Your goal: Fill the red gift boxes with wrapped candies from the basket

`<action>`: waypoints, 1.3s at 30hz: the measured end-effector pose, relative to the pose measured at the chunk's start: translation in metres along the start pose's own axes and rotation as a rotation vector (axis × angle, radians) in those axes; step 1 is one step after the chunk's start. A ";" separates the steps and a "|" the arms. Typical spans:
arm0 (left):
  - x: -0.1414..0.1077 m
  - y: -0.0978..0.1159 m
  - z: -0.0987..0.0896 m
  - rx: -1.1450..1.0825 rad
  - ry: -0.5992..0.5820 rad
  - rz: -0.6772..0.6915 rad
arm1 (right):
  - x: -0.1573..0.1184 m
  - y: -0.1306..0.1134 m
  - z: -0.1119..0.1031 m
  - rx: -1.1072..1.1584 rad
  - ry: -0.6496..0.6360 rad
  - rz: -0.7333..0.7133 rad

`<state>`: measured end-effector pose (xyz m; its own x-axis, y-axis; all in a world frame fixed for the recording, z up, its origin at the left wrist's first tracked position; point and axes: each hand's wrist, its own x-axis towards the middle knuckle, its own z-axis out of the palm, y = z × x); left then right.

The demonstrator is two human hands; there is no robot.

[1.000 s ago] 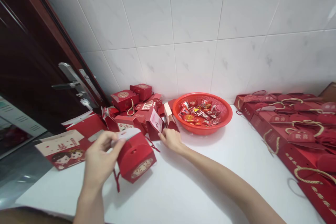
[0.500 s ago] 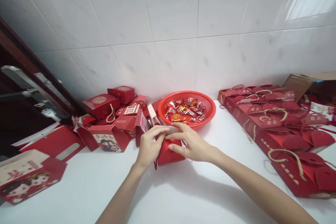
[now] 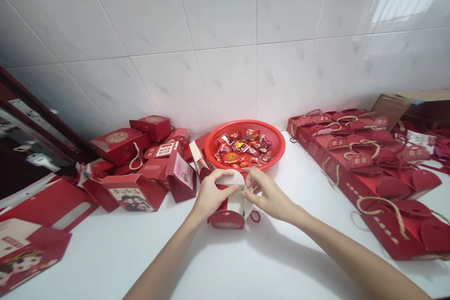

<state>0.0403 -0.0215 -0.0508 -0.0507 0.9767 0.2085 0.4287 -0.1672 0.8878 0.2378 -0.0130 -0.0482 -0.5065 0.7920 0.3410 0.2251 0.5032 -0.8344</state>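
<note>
In the middle of the white table stands a small red gift box with its top flaps apart and its pale inside showing. My left hand is closed on the box's left side and back flap, thumb toward the opening. At the right edge, my right hand pinches the upright right flap between thumb and fingers. A dark red cord loop sticks out beside the box at the lower right. Just behind, a red plastic basket holds several wrapped candies.
Several red gift boxes of differing shapes crowd the left side. Rows of closed red boxes with rope handles line the right. A cardboard carton stands at the back right, a tiled wall behind, and a door with keys at left.
The box's top flaps have come apart, so its pale inside now shows. My right hand has shifted to the right flap. The view has turned slightly.
</note>
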 end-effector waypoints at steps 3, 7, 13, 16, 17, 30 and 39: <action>-0.003 0.003 -0.014 0.040 -0.119 -0.045 | -0.007 0.008 0.000 -0.004 0.022 -0.022; -0.005 0.012 -0.044 0.041 -0.301 -0.156 | -0.019 0.017 0.004 -0.038 0.045 -0.073; -0.006 0.010 -0.079 -0.022 -0.445 -0.278 | -0.030 0.026 0.013 -0.174 0.078 -0.143; -0.009 0.006 -0.085 -0.099 -0.456 -0.324 | -0.033 0.031 0.018 -0.286 0.086 -0.156; -0.010 0.006 -0.085 -0.125 -0.447 -0.341 | -0.034 0.032 0.020 -0.320 0.089 -0.165; -0.021 -0.008 -0.078 -0.437 -0.233 -0.527 | -0.031 0.017 0.023 -0.325 0.041 -0.182; -0.036 -0.023 -0.041 -0.447 -0.102 -0.403 | -0.023 0.010 0.022 -0.324 0.060 0.003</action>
<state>-0.0046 -0.0583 -0.0623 -0.0343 0.9791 -0.2006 -0.0273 0.1997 0.9795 0.2332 -0.0335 -0.0738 -0.4576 0.8077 0.3718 0.4847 0.5771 -0.6572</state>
